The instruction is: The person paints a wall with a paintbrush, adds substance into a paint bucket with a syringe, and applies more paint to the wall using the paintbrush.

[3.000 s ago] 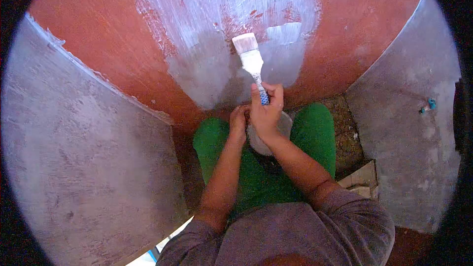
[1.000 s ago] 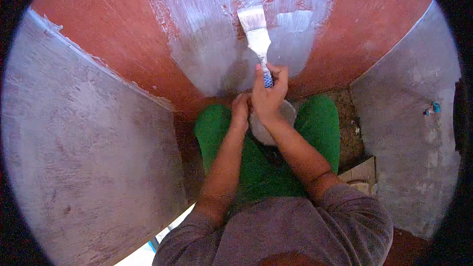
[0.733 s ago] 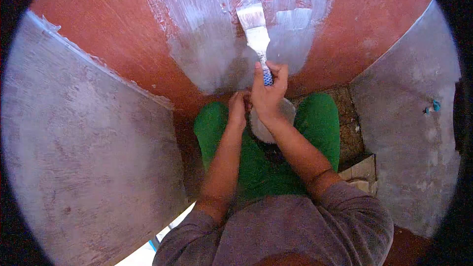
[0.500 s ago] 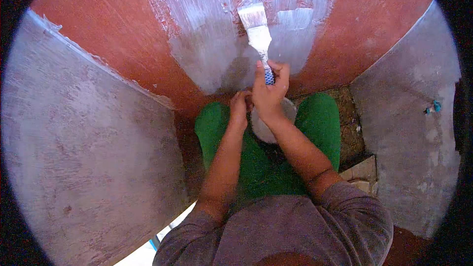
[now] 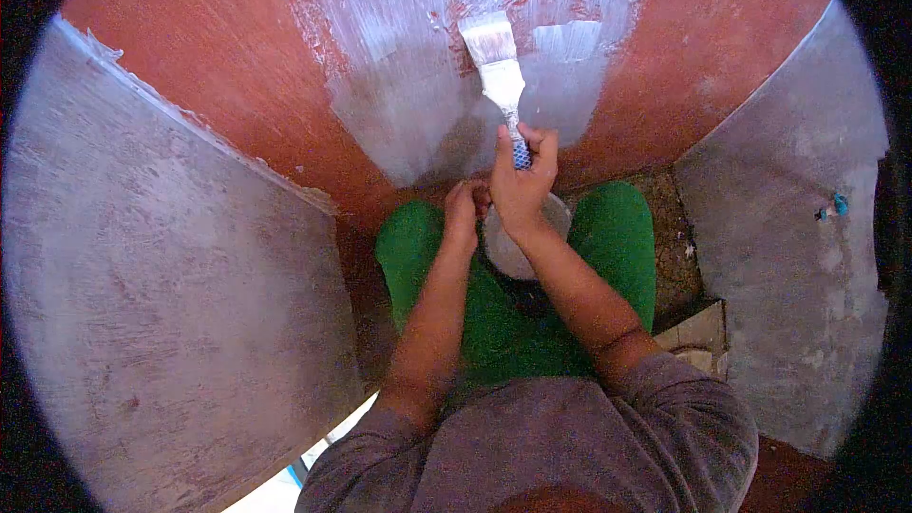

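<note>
My right hand point(image 5: 521, 185) grips the blue-patterned handle of a flat paintbrush point(image 5: 497, 62). Its white-coated bristles press against the red-brown wall point(image 5: 228, 85), inside a patch of whitish-grey paint point(image 5: 418, 104). My left hand point(image 5: 464, 209) is closed on the rim of a small round paint container point(image 5: 518, 252), which sits between my knees in green trousers point(image 5: 475, 323). My right forearm hides most of the container.
Grey plastered walls stand close on the left point(image 5: 161, 304) and right point(image 5: 807, 228), which makes a narrow corner. A small blue fitting point(image 5: 834, 206) sticks out of the right wall. Rough ground and a pale tile edge point(image 5: 698, 332) lie by my right leg.
Over three seconds the brush and my right hand moved up the wall within the painted patch. In the last second the brush has hardly shifted. My left hand stayed on the container.
</note>
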Motion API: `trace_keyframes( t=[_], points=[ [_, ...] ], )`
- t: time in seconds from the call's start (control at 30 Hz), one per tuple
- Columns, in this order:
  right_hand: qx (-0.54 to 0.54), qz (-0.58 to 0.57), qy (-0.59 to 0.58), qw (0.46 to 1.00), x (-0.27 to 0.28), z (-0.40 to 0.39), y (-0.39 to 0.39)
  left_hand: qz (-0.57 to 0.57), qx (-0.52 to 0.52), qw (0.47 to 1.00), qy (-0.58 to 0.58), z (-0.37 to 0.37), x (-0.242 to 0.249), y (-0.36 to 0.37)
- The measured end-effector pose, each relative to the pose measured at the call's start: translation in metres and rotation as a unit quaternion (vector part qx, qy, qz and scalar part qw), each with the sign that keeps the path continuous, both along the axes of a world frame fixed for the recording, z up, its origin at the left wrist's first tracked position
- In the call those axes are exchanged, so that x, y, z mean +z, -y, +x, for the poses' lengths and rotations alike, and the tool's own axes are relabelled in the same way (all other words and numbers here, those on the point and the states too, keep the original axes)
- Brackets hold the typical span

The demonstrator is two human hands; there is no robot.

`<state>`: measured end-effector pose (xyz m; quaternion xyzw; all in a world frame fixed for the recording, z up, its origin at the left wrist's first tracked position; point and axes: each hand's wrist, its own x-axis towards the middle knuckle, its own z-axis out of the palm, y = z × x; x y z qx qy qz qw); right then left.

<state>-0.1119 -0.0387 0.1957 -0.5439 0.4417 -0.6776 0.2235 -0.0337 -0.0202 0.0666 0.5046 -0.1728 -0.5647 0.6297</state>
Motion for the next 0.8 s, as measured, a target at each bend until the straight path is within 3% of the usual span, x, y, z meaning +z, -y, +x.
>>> trace_keyframes(
  t=[0.27, 0.8],
  points=[
    [0.008, 0.003, 0.004, 1.0, -0.011, -0.001, 0.005, -0.043, -0.007, 0.999, -0.011, 0.001, -0.008, 0.001],
    [0.026, 0.056, -0.013, 0.998, -0.008, -0.004, 0.0, 0.001, -0.014, 1.0, 0.018, -0.002, -0.001, 0.003]
  ],
)
